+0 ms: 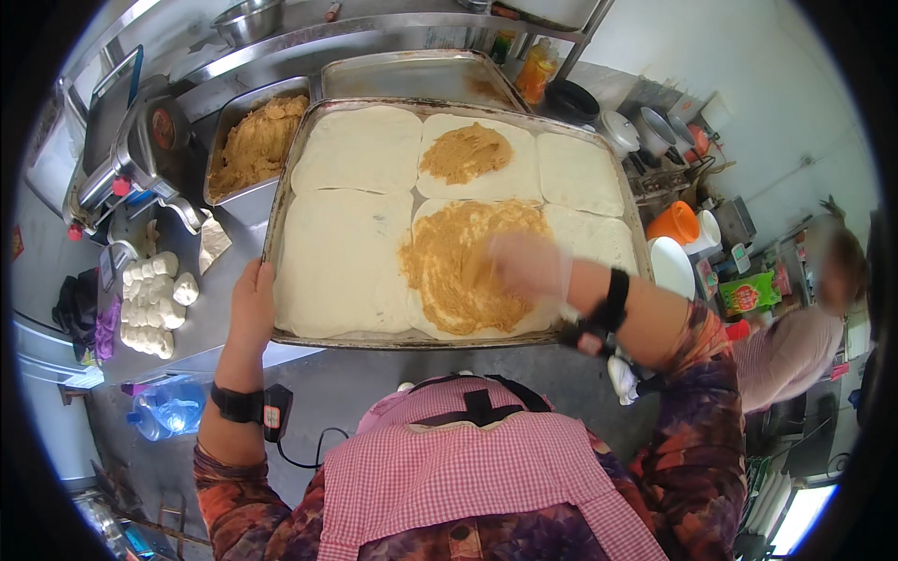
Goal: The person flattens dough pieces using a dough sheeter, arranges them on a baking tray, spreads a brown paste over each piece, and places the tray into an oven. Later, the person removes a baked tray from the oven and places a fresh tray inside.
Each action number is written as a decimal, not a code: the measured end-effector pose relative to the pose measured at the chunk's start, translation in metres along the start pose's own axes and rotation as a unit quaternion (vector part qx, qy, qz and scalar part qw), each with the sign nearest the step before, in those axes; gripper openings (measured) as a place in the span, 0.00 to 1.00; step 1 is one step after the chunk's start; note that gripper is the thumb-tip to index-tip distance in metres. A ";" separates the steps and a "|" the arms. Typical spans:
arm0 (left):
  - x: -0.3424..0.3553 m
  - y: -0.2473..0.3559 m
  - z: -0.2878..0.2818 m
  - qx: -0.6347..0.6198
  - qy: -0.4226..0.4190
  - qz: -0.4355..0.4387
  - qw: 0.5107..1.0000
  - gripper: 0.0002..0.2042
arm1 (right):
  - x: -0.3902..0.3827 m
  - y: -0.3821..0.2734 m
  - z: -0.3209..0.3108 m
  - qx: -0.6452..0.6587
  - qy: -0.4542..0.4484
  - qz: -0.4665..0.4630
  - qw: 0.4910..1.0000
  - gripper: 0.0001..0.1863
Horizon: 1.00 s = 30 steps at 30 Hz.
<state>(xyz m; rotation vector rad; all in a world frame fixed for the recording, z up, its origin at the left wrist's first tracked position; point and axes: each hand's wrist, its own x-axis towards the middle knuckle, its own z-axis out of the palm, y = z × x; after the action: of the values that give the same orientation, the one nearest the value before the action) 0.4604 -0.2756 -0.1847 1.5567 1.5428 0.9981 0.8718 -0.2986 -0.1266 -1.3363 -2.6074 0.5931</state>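
Observation:
A large metal baking tray (281, 201) holds several flat sheets of pale dough (341, 262). Tan paste (458, 271) is spread over the near middle sheet, and a smaller lump of paste (465, 152) lies on the far middle sheet. My right hand (528, 265), in a thin clear glove and blurred, presses flat on the spread paste. My left hand (253, 304) grips the tray's near left rim. Both wrists carry black bands.
A deep metal pan of tan filling (254, 145) stands left of the tray, with an empty tray (412, 77) behind. Round dough balls (150, 304) lie on the counter at left. Pots (636, 131), an orange container (675, 222) and another person (795, 346) are at right.

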 end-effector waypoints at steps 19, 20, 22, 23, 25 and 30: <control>-0.004 0.002 0.002 0.033 0.031 -0.021 0.999 0.18 | 0.013 0.126 -0.088 0.411 0.023 0.195 0.890 0.09; -0.005 0.001 0.002 0.044 0.036 -0.019 0.998 0.18 | 0.005 0.143 -0.105 0.487 0.015 0.166 0.857 0.08; -0.005 0.001 0.002 0.062 0.048 -0.010 0.997 0.18 | -0.003 0.170 -0.121 0.407 0.017 0.256 0.877 0.09; -0.005 0.001 0.002 0.076 0.048 -0.004 0.996 0.18 | -0.002 0.180 -0.123 0.355 0.028 0.317 0.879 0.10; -0.005 0.001 0.002 0.085 0.059 0.019 0.994 0.17 | 0.009 0.195 -0.117 -0.016 -0.006 0.253 0.967 0.11; -0.004 0.000 0.003 0.066 0.062 -0.007 0.996 0.18 | 0.025 0.210 -0.083 -0.292 0.131 0.016 0.947 0.12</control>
<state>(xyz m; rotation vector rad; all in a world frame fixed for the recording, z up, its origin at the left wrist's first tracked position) 0.4631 -0.2800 -0.1861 1.5967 1.7332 1.0189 1.0393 -0.1451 -0.1383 -1.4713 -2.6298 -0.3750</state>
